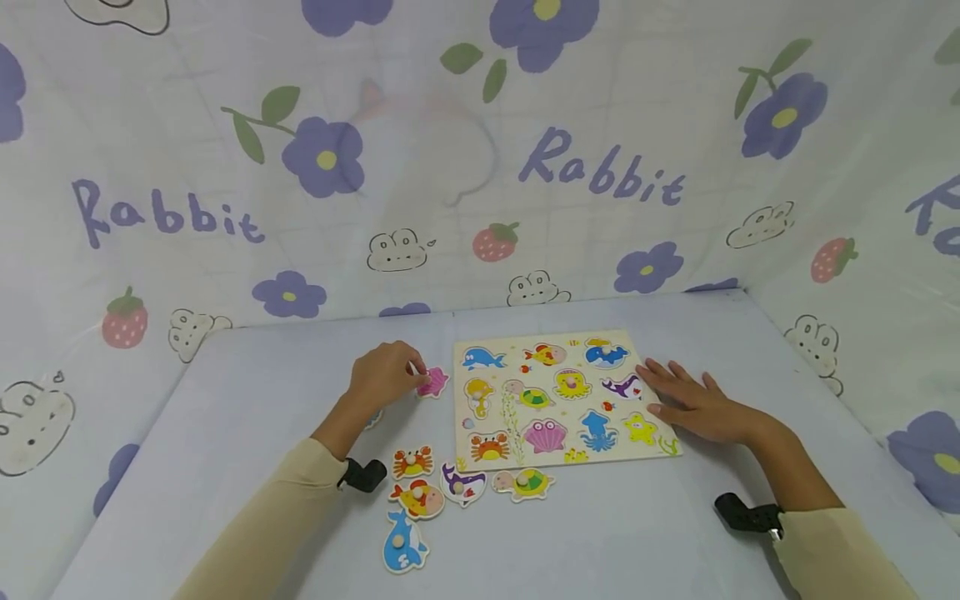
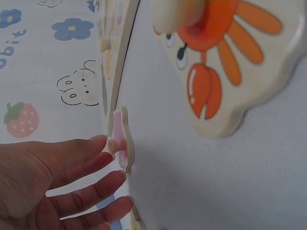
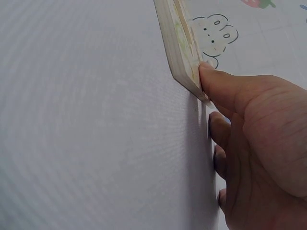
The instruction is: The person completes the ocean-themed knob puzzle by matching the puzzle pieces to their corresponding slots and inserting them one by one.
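My left hand (image 1: pixel 384 377) pinches the knob of a pink shell puzzle piece (image 1: pixel 432 382) with thumb and forefinger, left of the wooden puzzle board (image 1: pixel 444 350). In the left wrist view the shell piece (image 2: pixel 123 139) stays close to the table, its knob at the fingertips. The other fingers are spread. My right hand (image 1: pixel 701 406) lies with fingers extended at the board's right edge, and in the right wrist view its thumb (image 3: pixel 218 88) touches the board's corner. Knobs show on the board's seahorse (image 1: pixel 477 398), octopus (image 1: pixel 572 384) and top-right blue whale (image 1: pixel 606 355).
Loose knobbed pieces lie before the board: a crab (image 1: pixel 412 462), a fish (image 1: pixel 418 498), a purple whale (image 1: pixel 463 485), a turtle (image 1: pixel 523 483) and a blue whale (image 1: pixel 403 543). Another piece (image 1: pixel 373 420) is mostly hidden by the left wrist. A printed curtain (image 1: pixel 420 183) hangs behind the table.
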`<state>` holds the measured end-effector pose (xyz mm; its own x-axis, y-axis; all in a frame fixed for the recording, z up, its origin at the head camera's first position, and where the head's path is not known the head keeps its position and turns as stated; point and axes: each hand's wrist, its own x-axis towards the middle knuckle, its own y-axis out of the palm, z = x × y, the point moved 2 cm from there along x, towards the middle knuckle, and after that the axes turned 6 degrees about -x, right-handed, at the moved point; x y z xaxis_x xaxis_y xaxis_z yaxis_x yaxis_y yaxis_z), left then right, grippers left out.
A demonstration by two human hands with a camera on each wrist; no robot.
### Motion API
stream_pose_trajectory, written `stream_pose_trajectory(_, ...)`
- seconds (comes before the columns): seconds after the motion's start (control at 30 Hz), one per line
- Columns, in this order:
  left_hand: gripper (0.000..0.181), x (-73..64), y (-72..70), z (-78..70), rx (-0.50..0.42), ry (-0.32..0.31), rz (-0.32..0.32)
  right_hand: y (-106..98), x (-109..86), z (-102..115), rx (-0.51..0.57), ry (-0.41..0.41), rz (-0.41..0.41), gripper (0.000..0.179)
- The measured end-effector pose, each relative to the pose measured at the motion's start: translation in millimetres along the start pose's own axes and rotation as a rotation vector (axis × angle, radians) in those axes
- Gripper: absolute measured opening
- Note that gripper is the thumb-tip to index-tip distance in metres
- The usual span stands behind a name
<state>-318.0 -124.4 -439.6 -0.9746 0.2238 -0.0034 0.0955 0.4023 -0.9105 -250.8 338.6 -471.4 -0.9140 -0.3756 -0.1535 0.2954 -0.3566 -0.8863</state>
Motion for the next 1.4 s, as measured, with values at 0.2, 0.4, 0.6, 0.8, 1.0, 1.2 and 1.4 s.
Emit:
stream_pose_trajectory(0.2,0.014,3.1,5.0,-6.5,0.021,-0.062,-0.009,1,0.8,-2,0.0,-0.004,-0.006,0.072)
stream_pose_trajectory(0.4,0.017,4.6,5.5,-13.8,0.068,-0.068,0.012,0,0.1,-1,0.004,0.002,-0.005,0.072)
stream_pose_trajectory(0.6,0.012,2.7,-1.5,-13.7,0.098,0.005,0.053,-1,0.2,-1,0.0,0.002,-0.004,0.073)
stream_pose_trajectory(0.8,0.011,-1.6,-3.3,-10.5,0.11,0.062,0.127,-1,-0.2,-1,0.004,-0.005,-0.006,0.072)
stream_pose_trajectory(1.0,0.013,-7.4,0.4,-3.0,0.043,0.062,0.127,1,0.9,-3,0.005,-0.001,-0.002,0.073)
stream_pose_trajectory(1.2,0.017,-10.7,3.3,3.3,-0.011,0.045,0.088,1,1.3,-6,-0.002,0.006,-0.004,0.073)
stream_pose_trajectory(1.4,0.016,-15.0,5.0,3.5,-0.051,0.024,0.054,1,1.1,-6,0.007,0.011,-0.002,0.073)
